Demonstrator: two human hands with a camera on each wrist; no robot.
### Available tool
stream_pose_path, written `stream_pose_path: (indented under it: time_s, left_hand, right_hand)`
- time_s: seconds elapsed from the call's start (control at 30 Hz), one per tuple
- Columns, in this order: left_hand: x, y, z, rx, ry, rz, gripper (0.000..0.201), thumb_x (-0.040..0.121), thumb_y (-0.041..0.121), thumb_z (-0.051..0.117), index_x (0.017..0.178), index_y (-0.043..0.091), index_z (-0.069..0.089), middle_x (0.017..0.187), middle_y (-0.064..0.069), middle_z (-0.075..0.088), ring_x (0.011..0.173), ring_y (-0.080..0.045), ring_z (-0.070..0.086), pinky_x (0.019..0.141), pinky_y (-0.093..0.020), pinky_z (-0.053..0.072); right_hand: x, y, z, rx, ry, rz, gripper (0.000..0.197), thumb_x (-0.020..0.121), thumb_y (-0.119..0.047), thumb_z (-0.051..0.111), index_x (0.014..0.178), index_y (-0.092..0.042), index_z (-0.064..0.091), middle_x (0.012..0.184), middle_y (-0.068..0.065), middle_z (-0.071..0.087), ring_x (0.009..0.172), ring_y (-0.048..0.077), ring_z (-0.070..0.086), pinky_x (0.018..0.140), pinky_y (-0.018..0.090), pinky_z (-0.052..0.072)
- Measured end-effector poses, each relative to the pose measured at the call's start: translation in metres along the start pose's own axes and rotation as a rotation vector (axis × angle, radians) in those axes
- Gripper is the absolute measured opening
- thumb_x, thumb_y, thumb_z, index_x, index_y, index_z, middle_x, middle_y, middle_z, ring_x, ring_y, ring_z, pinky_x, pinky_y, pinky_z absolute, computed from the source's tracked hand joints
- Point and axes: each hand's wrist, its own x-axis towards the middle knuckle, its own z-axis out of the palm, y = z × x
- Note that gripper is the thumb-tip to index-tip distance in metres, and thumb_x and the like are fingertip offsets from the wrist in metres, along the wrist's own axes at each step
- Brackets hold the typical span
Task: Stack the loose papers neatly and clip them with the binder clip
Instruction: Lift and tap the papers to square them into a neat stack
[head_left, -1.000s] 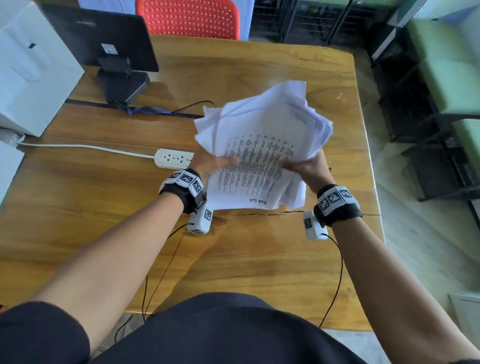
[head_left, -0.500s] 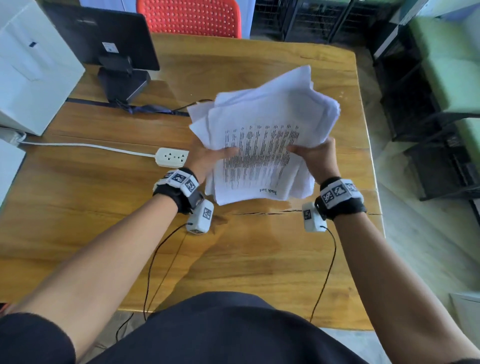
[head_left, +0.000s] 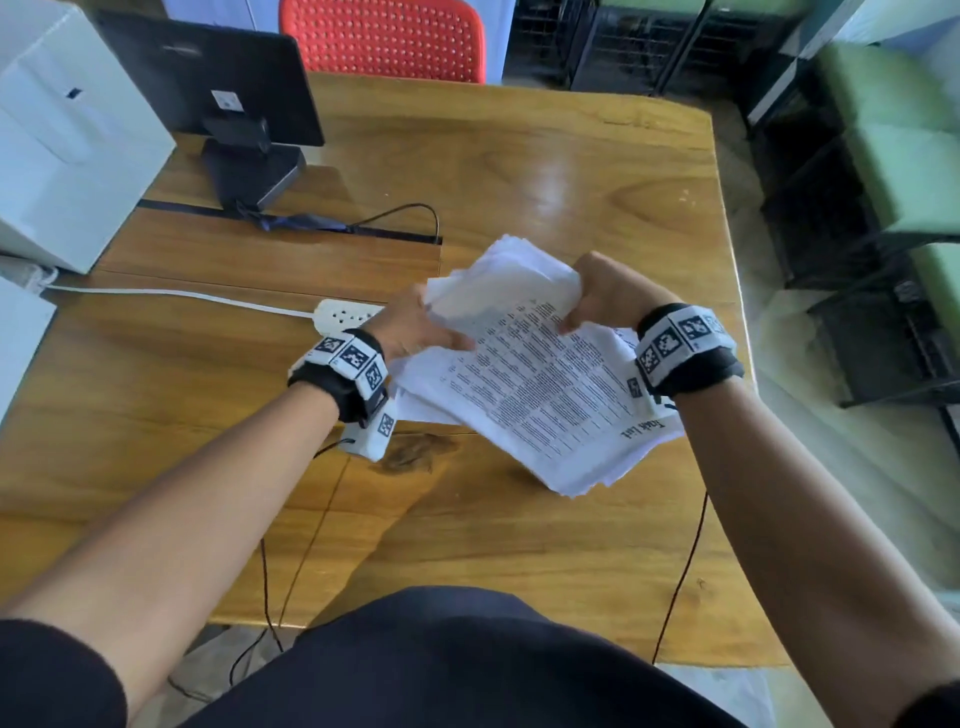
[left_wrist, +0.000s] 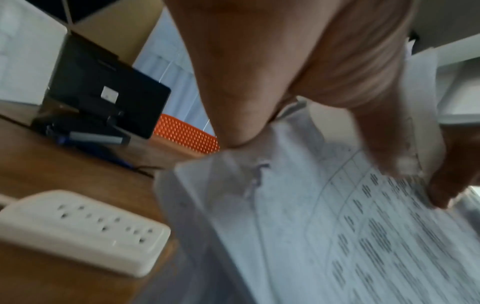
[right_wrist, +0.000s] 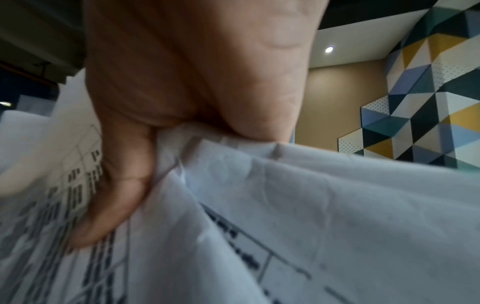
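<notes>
Left hand (head_left: 415, 327), right hand (head_left: 605, 293) both gripping uneven printed papers (head_left: 540, 395) at far edge; sheets likely slipping, creasing.

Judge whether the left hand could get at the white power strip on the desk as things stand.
Probably not yet: the left hand grips the papers, as does the right hand. The power strip lies close beside it, nothing between.

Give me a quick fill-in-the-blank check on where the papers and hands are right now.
1. The papers are held by ____ hands.
2. The white power strip lies on the wooden ____.
3. The chair behind the table is ____.
4. The right hand grips the stack's ____ edge.

Missing words: both; table; red; far
</notes>
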Motion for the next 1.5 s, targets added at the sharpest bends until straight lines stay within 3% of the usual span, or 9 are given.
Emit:
stream_pose_path:
  time_s: [0.13, 0.33, 0.43, 0.57, 0.73, 1.0, 1.13, 1.3, 1.5]
  left_hand:
    - [-0.005, -0.005, 0.01, -0.133, 0.115, -0.056, 0.03, 0.076, -0.004, 0.074, 0.075, 0.014, 0.051, 0.046, 0.03, 0.06, 0.056, 0.02, 0.06, 0.053, -0.001, 0.045]
    - [0.04, -0.098, -0.033, -0.162, 0.251, -0.154, 0.088, 0.037, 0.043, 0.098, 0.111, 0.012, 0.062, 0.109, -0.013, 0.071, 0.105, -0.032, 0.068, 0.088, -0.055, 0.055]
    - [0.017, -0.071, -0.035, -0.195, 0.261, -0.175, 0.061, 0.053, 0.021, 0.095, 0.104, 0.011, 0.064, 0.102, -0.01, 0.072, 0.1, -0.028, 0.068, 0.087, -0.046, 0.057]
    - [0.001, -0.054, -0.03, -0.348, 0.258, -0.145, 0.036, 0.068, -0.01, 0.075, 0.09, 0.017, 0.065, 0.08, 0.011, 0.075, 0.092, -0.007, 0.065, 0.074, -0.022, 0.058]
    - [0.002, -0.058, -0.02, -0.336, 0.359, -0.12, 0.032, 0.071, -0.007, 0.077, 0.097, 0.009, 0.067, 0.097, -0.005, 0.072, 0.103, -0.024, 0.066, 0.092, -0.04, 0.053]
    - [0.006, -0.051, 0.011, -0.4, 0.603, -0.099, 0.034, 0.07, 0.018, 0.086, 0.1, 0.014, 0.069, 0.087, 0.005, 0.071, 0.077, -0.007, 0.068, 0.07, -0.023, 0.055]
    - [-0.001, -0.069, 0.009, -0.327, 0.571, -0.145, 0.059, 0.067, 0.01, 0.086, 0.12, 0.01, 0.06, 0.102, 0.011, 0.07, 0.088, -0.003, 0.069, 0.085, -0.022, 0.055]
    - [-0.004, -0.072, 0.024, -0.238, 0.618, -0.095, 0.032, 0.079, -0.006, 0.07, 0.078, 0.025, 0.061, 0.08, 0.013, 0.062, 0.071, -0.002, 0.058, 0.07, -0.022, 0.049]
    - [-0.009, -0.081, -0.002, -0.13, 0.45, 0.028, 0.051, 0.069, -0.021, 0.063, 0.09, 0.025, 0.063, 0.091, 0.005, 0.065, 0.084, -0.01, 0.063, 0.068, -0.015, 0.053]
  right_hand:
    - [-0.005, 0.019, 0.013, 0.07, 0.058, 0.039, 0.023, 0.059, -0.028, 0.088, 0.064, -0.025, 0.066, 0.073, -0.002, 0.07, 0.068, 0.019, 0.064, 0.062, 0.031, 0.05]
    - [-0.034, 0.095, 0.035, 0.12, 0.133, 0.207, 0.027, 0.052, -0.033, 0.086, 0.069, -0.021, 0.069, 0.067, 0.001, 0.065, 0.063, 0.018, 0.054, 0.059, 0.033, 0.048]
    - [-0.054, 0.123, 0.046, 0.448, 0.293, 0.238, 0.04, 0.06, -0.007, 0.088, 0.095, -0.014, 0.07, 0.08, -0.002, 0.067, 0.068, 0.011, 0.057, 0.057, 0.011, 0.046]
    - [-0.067, 0.146, 0.076, 1.072, 0.154, 0.343, 0.082, 0.061, -0.003, 0.085, 0.132, -0.021, 0.049, 0.11, 0.006, 0.069, 0.096, 0.026, 0.068, 0.082, 0.044, 0.056]
    - [-0.063, 0.129, 0.104, 1.182, 0.287, 0.208, 0.056, 0.061, -0.002, 0.084, 0.11, 0.011, 0.061, 0.103, 0.014, 0.073, 0.094, 0.03, 0.067, 0.087, 0.048, 0.053]
    - [-0.051, 0.087, 0.09, 0.965, 0.77, 0.079, 0.029, 0.082, 0.014, 0.06, 0.102, -0.006, 0.061, 0.092, 0.006, 0.065, 0.073, -0.006, 0.064, 0.068, 0.013, 0.052]
    - [-0.054, 0.097, 0.106, 1.035, 0.74, 0.13, 0.018, 0.072, 0.005, 0.059, 0.091, 0.003, 0.06, 0.065, -0.014, 0.065, 0.059, -0.001, 0.058, 0.059, 0.015, 0.049]
    - [-0.042, 0.088, 0.118, 1.028, 0.758, 0.21, 0.015, 0.076, 0.004, 0.055, 0.079, -0.01, 0.062, 0.068, -0.004, 0.06, 0.055, -0.004, 0.053, 0.061, 0.021, 0.046]
    - [-0.044, 0.102, 0.112, 1.089, 0.702, 0.173, 0.021, 0.061, 0.002, 0.049, 0.076, -0.007, 0.059, 0.062, -0.01, 0.063, 0.06, 0.005, 0.055, 0.06, 0.021, 0.047]
